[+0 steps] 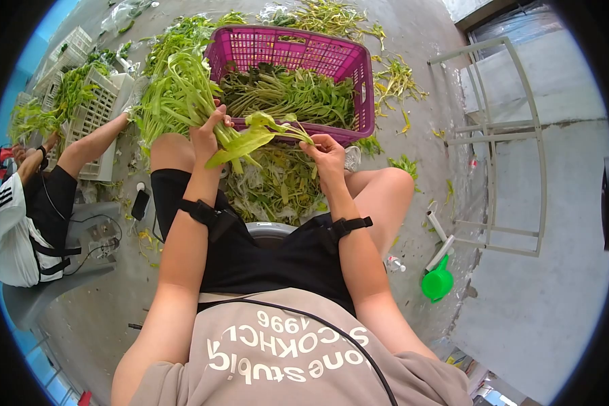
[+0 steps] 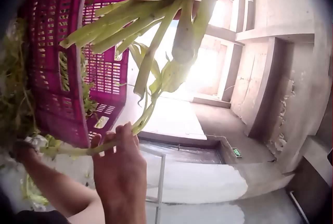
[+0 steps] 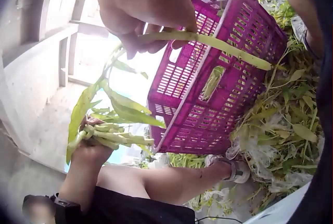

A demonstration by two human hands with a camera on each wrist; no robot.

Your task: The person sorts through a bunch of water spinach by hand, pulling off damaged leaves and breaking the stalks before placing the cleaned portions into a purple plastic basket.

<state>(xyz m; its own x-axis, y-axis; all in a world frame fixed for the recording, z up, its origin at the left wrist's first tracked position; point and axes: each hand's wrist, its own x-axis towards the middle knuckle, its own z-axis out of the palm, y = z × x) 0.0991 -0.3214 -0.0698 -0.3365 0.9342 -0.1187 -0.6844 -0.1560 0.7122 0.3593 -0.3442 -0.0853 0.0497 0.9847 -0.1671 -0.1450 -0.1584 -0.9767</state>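
Observation:
My left hand (image 1: 206, 135) grips a bunch of leafy green stems (image 2: 119, 26), their cut ends poking out of the fist in the left wrist view. Long leaves of that bunch spread up and to the left in the head view. My right hand (image 1: 327, 154) pinches one single stem (image 3: 223, 45) between thumb and fingers, its thick end sticking out past the hand in the right wrist view. Leaves of this stem reach across to the left hand. Both hands are over my lap, just in front of the purple basket (image 1: 367, 88), which holds a layer of greens (image 1: 298, 95).
A heap of discarded leaves and plastic (image 1: 274, 183) lies between my legs. More greens (image 1: 159, 101) are piled left of the basket. Another person (image 1: 27, 216) sits at the left by white crates (image 1: 95, 108). A metal frame (image 1: 538, 155) and a green scoop-like item (image 1: 438, 283) are at right.

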